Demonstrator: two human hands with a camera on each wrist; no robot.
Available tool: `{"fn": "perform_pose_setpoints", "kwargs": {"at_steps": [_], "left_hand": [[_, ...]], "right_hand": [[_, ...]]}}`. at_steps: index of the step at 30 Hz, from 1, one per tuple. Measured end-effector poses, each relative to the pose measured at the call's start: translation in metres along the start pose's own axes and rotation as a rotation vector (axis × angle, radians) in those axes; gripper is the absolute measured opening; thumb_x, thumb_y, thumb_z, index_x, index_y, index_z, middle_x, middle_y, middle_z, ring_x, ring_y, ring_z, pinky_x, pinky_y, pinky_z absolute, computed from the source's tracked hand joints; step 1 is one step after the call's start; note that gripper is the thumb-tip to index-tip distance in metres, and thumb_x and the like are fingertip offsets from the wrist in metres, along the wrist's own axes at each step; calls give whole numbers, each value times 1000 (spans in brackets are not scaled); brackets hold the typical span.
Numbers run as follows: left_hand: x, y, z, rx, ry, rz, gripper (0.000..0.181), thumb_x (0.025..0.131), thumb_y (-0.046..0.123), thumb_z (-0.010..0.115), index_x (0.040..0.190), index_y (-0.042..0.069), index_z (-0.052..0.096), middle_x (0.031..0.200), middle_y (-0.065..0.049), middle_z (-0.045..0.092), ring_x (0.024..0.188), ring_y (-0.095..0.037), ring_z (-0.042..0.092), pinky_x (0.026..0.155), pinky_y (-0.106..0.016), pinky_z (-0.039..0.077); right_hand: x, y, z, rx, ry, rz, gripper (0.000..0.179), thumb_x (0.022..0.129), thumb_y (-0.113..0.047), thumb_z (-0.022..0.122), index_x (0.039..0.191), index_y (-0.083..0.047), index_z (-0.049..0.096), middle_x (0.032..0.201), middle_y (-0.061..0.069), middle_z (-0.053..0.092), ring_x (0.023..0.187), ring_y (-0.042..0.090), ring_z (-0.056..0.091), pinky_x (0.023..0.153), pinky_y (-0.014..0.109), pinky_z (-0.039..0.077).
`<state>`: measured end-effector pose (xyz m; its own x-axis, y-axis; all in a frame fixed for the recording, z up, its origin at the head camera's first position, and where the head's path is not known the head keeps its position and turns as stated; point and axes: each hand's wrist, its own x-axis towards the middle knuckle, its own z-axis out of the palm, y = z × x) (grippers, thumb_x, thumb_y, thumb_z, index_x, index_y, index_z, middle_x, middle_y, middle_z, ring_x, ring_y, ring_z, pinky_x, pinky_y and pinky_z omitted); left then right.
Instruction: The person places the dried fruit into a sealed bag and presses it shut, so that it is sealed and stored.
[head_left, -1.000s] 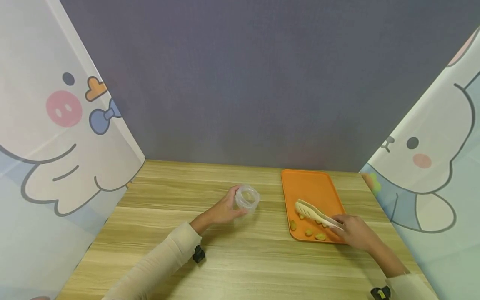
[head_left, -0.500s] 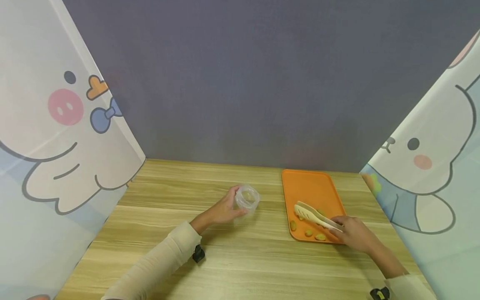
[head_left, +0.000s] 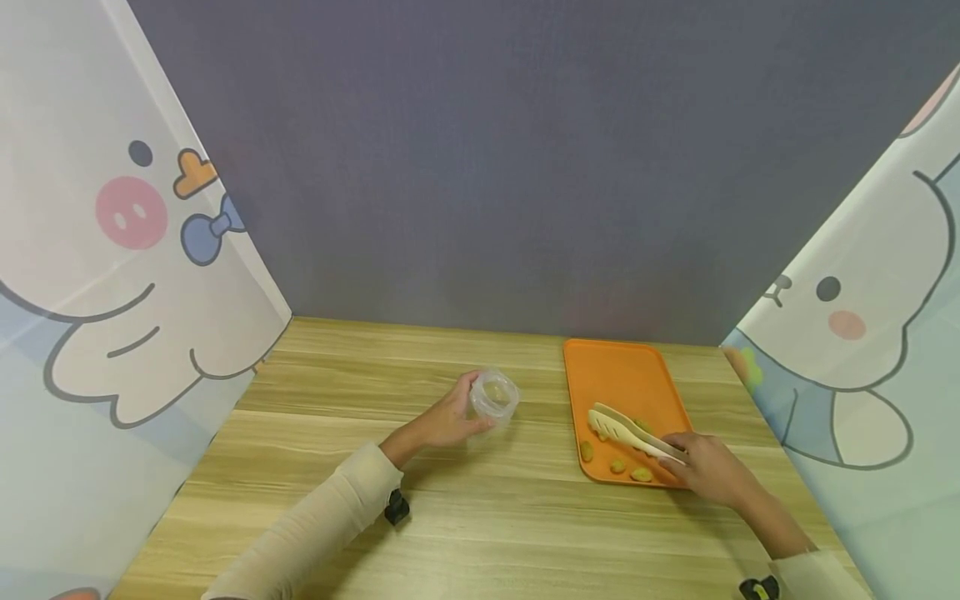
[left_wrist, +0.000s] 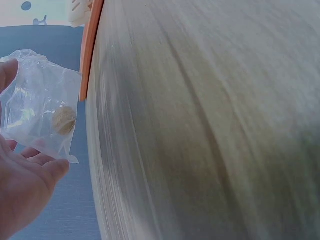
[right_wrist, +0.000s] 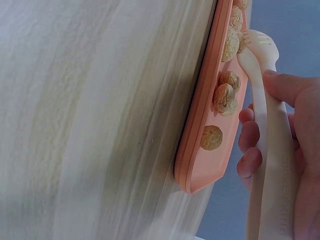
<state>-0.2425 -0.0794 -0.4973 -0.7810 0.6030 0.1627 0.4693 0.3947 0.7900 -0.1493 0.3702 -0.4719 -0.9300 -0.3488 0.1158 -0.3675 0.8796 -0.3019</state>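
Note:
My left hand [head_left: 452,419] grips a clear plastic bag [left_wrist: 32,97], held with its round mouth facing up in the head view. One walnut [left_wrist: 64,120] lies inside the bag, seen through its side. To the right, my right hand [head_left: 711,468] holds cream-coloured tongs [head_left: 636,437], thumb on one arm and fingers curled round the other. The slotted tips reach over the orange tray [head_left: 618,371], and a walnut [right_wrist: 242,42] shows right at them. Several other walnuts [right_wrist: 225,100] lie on the tray, some partly hidden under the tongs in the head view.
The wooden table [head_left: 480,533] runs back to a grey panel [head_left: 480,167]. White walls with cartoon animals stand at the left [head_left: 82,275] and right [head_left: 877,333]. Bare wood separates the bag from the tray.
The tips of the tongs have dropped slightly toward the near side of the tray, and a walnut behind them now shows. My left hand and the bag have stayed in place.

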Motion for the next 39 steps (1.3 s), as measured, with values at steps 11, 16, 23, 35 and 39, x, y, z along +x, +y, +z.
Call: {"fn": "perform_pose_setpoints", "kwargs": {"at_steps": [11, 16, 23, 35, 39], "left_hand": [[0, 1, 0, -13, -7, -25, 88, 94, 30, 70, 157, 1, 16, 147, -25, 44, 134, -36, 49, 114, -58, 37], [1, 1, 0, -10, -4, -20, 88, 93, 29, 70, 157, 1, 16, 146, -25, 45, 133, -36, 50, 113, -58, 37], [2, 4, 1, -12, -11, -42, 89, 93, 29, 71, 157, 2, 16, 146, -26, 45, 133, -34, 49, 115, -55, 37], [2, 6, 2, -22, -6, -43, 88, 93, 29, 71, 157, 2, 17, 145, -24, 46, 132, -35, 50, 114, -56, 37], [2, 7, 2, -25, -1, -23, 86, 92, 29, 70, 155, -1, 19, 144, -25, 46, 131, -35, 51, 113, -57, 39]], "right_hand": [[2, -3, -4, 23, 16, 7, 20, 92, -18, 74, 106, -3, 73, 66, -15, 52, 57, -2, 39, 52, 21, 36], [5, -4, -8, 19, 27, 13, 15, 92, -17, 74, 103, -7, 73, 65, -14, 50, 57, -2, 39, 52, 22, 36], [8, -3, -11, 28, 25, 2, 15, 94, -16, 73, 105, -7, 72, 66, -14, 50, 56, -2, 38, 52, 22, 36], [15, -5, -10, 11, 80, -25, 15, 94, -19, 73, 105, -9, 73, 64, -16, 48, 55, -3, 37, 52, 21, 35], [19, -7, -11, 35, 92, -49, 15, 94, -18, 72, 105, -8, 73, 62, -16, 46, 53, -4, 35, 51, 21, 34]]}}
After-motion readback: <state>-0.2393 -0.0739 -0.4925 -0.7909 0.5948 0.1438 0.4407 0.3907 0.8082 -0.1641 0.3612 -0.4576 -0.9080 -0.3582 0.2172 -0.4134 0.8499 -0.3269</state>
